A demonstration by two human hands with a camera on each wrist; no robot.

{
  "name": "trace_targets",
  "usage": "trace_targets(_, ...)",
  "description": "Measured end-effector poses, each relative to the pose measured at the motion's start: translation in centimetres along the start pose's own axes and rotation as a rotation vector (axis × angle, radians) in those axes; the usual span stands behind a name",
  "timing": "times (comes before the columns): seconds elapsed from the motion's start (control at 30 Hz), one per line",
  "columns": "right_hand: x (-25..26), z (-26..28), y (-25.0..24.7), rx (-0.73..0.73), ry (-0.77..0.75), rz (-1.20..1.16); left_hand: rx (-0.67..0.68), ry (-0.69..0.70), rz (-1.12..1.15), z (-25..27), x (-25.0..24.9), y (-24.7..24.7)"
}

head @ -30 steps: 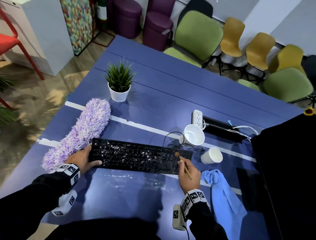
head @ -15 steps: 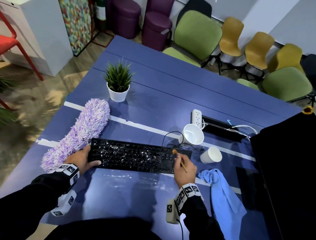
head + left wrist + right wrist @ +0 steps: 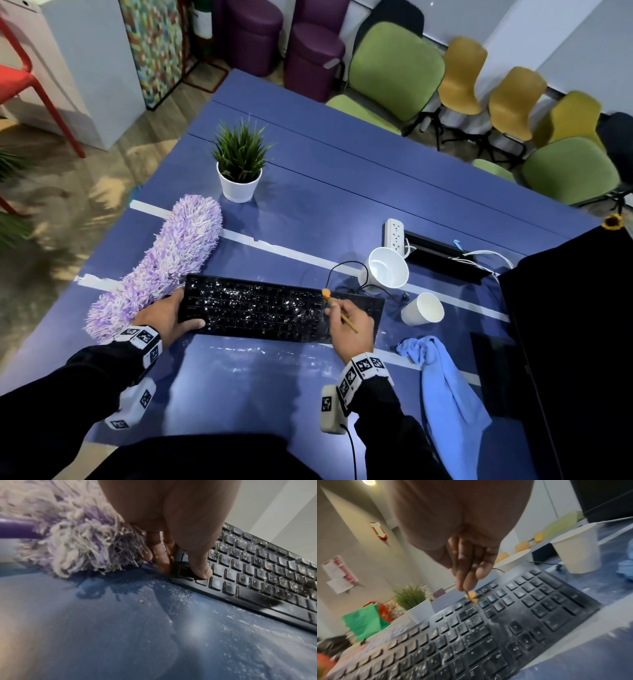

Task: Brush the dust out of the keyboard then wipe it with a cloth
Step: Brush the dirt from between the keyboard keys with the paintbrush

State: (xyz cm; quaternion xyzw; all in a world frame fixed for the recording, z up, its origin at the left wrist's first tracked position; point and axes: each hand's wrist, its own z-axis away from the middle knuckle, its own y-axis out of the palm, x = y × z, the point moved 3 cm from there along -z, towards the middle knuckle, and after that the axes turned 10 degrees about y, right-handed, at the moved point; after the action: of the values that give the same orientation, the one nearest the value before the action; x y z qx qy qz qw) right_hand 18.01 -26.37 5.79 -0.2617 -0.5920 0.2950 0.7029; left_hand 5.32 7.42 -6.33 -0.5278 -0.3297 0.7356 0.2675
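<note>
The keyboard lies flat near the front edge of the blue table, its keys speckled with white dust — thickest over the left and middle, thinner on the right block. The left hand grips the keyboard's left end, thumb curled onto the near corner keys and fingers wrapped round the side. The right hand pinches a thin brush, whose orange tip sits at the keyboard's back edge, right of centre. A blue cloth lies crumpled towards the table's front right corner, apart from the keyboard. Dust streaks the table before the keyboard. A purple duster lies along the left edge, touching the left hand — two white cups stand behind the keyboard's right end.
</note>
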Motion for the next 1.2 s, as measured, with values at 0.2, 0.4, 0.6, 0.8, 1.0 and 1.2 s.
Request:
trace_targets(0.2,-1.4,-0.2,-1.9,-0.277,0.192,-0.086,-0.01,-0.021,-0.03,0.2,-0.2,0.0)
trace_targets(0.4,-1.1,0.9,-0.1,-0.047,0.028,-0.09,-0.009,0.01,-0.019,0.1,-0.3,0.0)
trace_targets(0.6,-3.2,2.2,1.1,-0.066,0.135,-0.128,0.019,0.028,-0.026,0.0,-0.3,-0.2)
trace_targets(0.8,-4.1,4.2,2.0,-0.014,0.13,-0.056,0.04,0.031,-0.06,-0.2,-0.3,-0.4)
trace_targets(1.0,-4.1,3.8,0.9,-0.243,0.254,-0.055,0.033,0.038,-0.086,-0.1,-0.4,-0.5)
trace_targets(1.2,-4.8,3.7,1.0,-0.081,0.137,-0.053,0.016,0.02,-0.116,0.1,-0.3,0.0)
